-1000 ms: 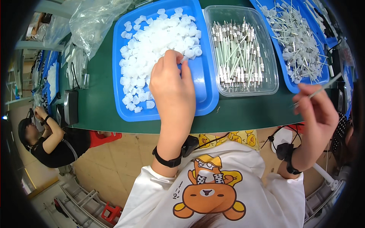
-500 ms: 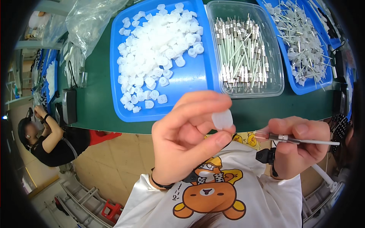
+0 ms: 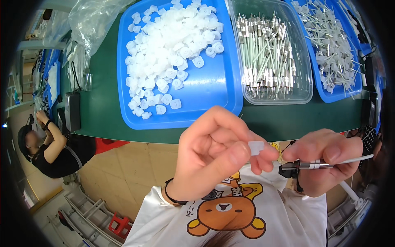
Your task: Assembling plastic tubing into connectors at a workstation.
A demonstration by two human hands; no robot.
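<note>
My left hand is raised close to my chest and pinches a small white plastic cap between thumb and fingers. Just to its right, my right hand grips a thin rod with a white sleeve, a metal band and a black tip pointing at the cap. The black tip is a short gap away from the cap. Behind the hands, a blue tray holds a heap of the same white caps.
A clear tub of metal-tipped rods sits right of the cap tray, then another blue tray of white-sleeved rods. All rest on a green table. Plastic bags lie at the far left. Another person works below left.
My left hand lifted a cap out of the blue tray and brought it toward my chest. My right hand moved in with the rod until its tip nears the cap.
</note>
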